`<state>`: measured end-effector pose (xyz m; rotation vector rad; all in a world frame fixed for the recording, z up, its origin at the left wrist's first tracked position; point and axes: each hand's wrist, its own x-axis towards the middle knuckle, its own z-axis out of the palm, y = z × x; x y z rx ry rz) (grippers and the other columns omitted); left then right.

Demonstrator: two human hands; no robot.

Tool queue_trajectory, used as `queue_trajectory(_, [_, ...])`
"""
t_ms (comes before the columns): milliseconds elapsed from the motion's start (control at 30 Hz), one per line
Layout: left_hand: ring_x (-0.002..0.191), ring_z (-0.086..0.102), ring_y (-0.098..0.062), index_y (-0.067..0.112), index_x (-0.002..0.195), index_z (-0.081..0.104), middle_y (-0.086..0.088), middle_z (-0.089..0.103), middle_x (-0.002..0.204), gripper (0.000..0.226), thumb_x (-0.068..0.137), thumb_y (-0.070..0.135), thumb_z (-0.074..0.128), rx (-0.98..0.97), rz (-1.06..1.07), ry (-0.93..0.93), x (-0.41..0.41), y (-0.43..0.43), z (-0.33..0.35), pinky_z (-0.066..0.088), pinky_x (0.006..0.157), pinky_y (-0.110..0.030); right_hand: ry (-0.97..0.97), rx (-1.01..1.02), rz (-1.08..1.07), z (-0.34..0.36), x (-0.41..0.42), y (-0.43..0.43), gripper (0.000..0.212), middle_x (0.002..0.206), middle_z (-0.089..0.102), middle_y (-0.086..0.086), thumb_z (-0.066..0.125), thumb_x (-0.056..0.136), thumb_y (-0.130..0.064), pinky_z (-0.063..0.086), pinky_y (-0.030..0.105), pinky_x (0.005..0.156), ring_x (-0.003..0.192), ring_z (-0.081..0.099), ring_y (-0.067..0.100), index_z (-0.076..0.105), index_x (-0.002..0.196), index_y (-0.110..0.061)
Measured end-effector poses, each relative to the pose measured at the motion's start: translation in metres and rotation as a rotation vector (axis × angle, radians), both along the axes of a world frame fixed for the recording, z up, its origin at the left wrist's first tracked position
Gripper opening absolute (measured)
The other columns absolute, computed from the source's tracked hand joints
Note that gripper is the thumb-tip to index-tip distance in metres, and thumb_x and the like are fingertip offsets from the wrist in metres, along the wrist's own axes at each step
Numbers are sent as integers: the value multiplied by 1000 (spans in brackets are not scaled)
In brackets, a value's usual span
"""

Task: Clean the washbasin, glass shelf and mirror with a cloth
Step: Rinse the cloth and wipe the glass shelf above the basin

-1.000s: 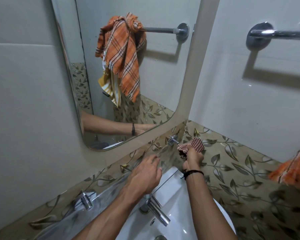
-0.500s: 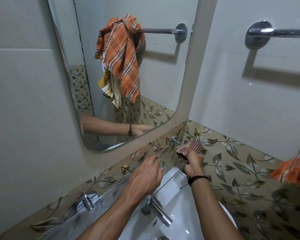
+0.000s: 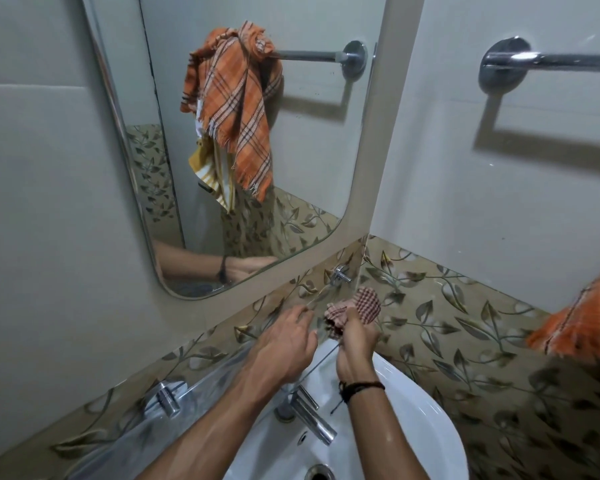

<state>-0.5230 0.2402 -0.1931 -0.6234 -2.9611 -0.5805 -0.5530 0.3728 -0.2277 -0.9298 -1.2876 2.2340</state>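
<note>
My right hand grips a red-and-white checked cloth against the right end of the glass shelf, just below the shelf's right metal bracket. My left hand rests on top of the glass beside it, fingers spread toward the tiled wall. The white washbasin lies below the shelf with its chrome tap between my forearms. The mirror hangs on the wall above and reflects an arm and an orange plaid towel.
A chrome towel rail is fixed high on the right wall. An orange plaid towel hangs at the right edge. The shelf's left bracket sits at lower left. The basin drain is at the bottom.
My right hand has slid the cloth a little down and toward me along the shelf's right end. My left hand stays on the glass.
</note>
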Motion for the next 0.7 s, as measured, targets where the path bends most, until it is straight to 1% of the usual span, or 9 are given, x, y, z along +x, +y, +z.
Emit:
queue_trajectory(100, [145,31,-15,17,156,33,0,30,162,53,107,37,32,-11,5,-13,-2,1,0,25,121,-33,18,-23,72,-7,12,-8,24,108,67,11,60,97,-12,57,37,84,95,68,25,54,119,-7])
queue_trajectory(267, [143,34,-16,16,155,36,-2,34,160,52,107,37,33,-14,-9,3,-3,-1,-2,27,120,-32,-52,41,28,14,-37,48,33,102,64,11,59,88,-1,56,36,71,86,65,27,51,120,1])
queue_trajectory(333, [144,34,-16,16,155,35,-2,34,160,52,107,37,32,-16,-9,5,-3,-1,-3,26,120,-32,-47,42,-8,25,-57,74,42,110,64,15,58,86,1,58,37,67,86,67,30,49,127,2])
queue_trajectory(433, [144,33,-15,18,156,32,-1,31,161,53,107,39,31,-17,-4,-18,-4,-1,-4,26,121,-34,-79,108,-43,23,-73,87,61,137,57,18,61,93,-11,56,45,95,114,63,34,37,148,-1])
queue_trajectory(500, [143,34,-14,18,156,33,-1,32,160,53,107,39,31,-9,-4,-18,-3,-1,-4,27,120,-34,-137,300,-17,17,-67,77,65,147,47,20,55,98,-16,49,42,104,126,56,37,24,153,-2])
queue_trajectory(533, [142,35,-14,18,155,34,-1,33,160,53,107,38,31,-4,-4,-15,-3,-1,-3,28,120,-33,-180,436,11,13,-62,71,67,153,39,21,51,101,-19,45,43,107,133,49,39,17,156,-2])
queue_trajectory(600, [141,36,-14,17,155,35,-1,34,159,52,107,37,32,6,-6,-9,-1,-2,-2,28,119,-33,-271,724,90,4,-54,65,73,166,11,17,46,103,-27,29,47,119,150,23,36,3,159,-5])
queue_trajectory(633, [141,36,-14,16,154,35,-2,35,158,52,107,37,32,8,-8,-4,0,-2,-2,28,119,-33,-307,832,130,2,-52,66,75,167,-1,14,44,104,-31,21,46,122,153,11,32,0,159,-6])
queue_trajectory(700, [141,37,-15,15,154,36,-3,35,159,52,107,36,32,2,-10,5,1,-2,0,29,119,-33,-363,1034,214,1,-54,76,74,167,-9,12,40,103,-38,7,45,125,155,-1,29,3,159,-6])
